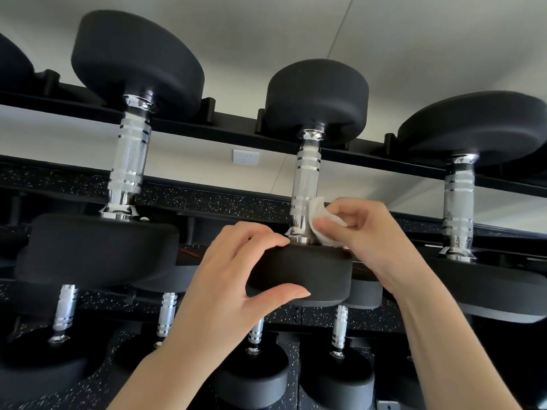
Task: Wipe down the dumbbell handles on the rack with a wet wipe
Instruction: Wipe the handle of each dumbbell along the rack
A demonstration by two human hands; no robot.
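A pale wall (414, 39) fills the background, crossed by a thin seam. A white socket (246, 157) sits low on it. Below, the floor (207, 199) is black rubber speckled white.

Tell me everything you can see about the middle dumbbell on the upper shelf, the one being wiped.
The middle black-headed dumbbell with a knurled chrome handle lies across the black rack rails, far head resting on the back rail. Its heads look matte rubber; smooth rings band the handle, which flares into polished collars. The left hand grips the near head, thumb beneath, fingers on top. The right hand presses a crumpled white wet wipe against the handle's near end.
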